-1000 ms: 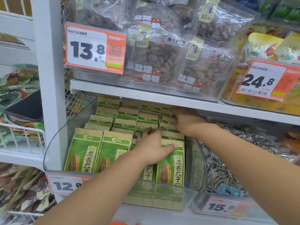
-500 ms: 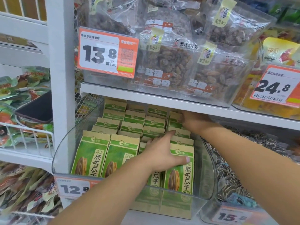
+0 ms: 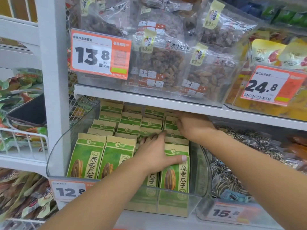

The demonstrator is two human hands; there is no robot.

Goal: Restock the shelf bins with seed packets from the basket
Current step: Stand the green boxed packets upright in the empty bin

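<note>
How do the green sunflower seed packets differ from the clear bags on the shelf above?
The green and tan paper sunflower seed packets stand upright in rows and hide their contents; the clear plastic bags of brown dried fruit lean loosely and show theirs. The packets' bin tag reads 12.8, the bags' 13.8. Both sit in clear plastic bins.

We are in a retail shop: white shelving (image 3: 149, 98) carries price tags (image 3: 99, 53) and clear bins (image 3: 197, 165) of packaged snacks (image 3: 159, 63).

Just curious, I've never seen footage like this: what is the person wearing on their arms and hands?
Nothing covers either forearm: no sleeves, gloves or watch show. The left hand has a thin ring on one finger, and its thumbnail looks pale. The right hand shows no jewellery.
</note>
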